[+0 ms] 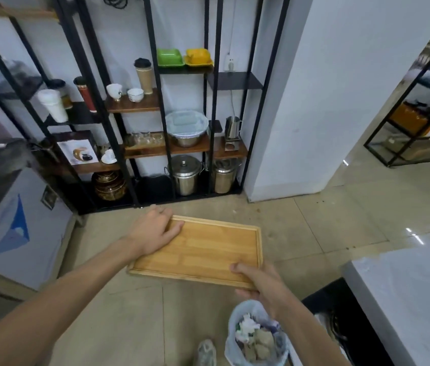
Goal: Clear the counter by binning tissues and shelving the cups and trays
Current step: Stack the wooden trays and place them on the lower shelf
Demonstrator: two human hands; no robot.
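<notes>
Above the floor, left hand [155, 231] and right hand [258, 282] grip opposite corners of the flat rectangular wooden tray [200, 249], keeping it level for shelving.

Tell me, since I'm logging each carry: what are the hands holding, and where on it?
Both hands hold the wooden tray. The left hand grips its far left corner, and the right hand grips the near right corner, thumb on top.

Left grip [155, 231], right grip [258, 283] clasped
</notes>
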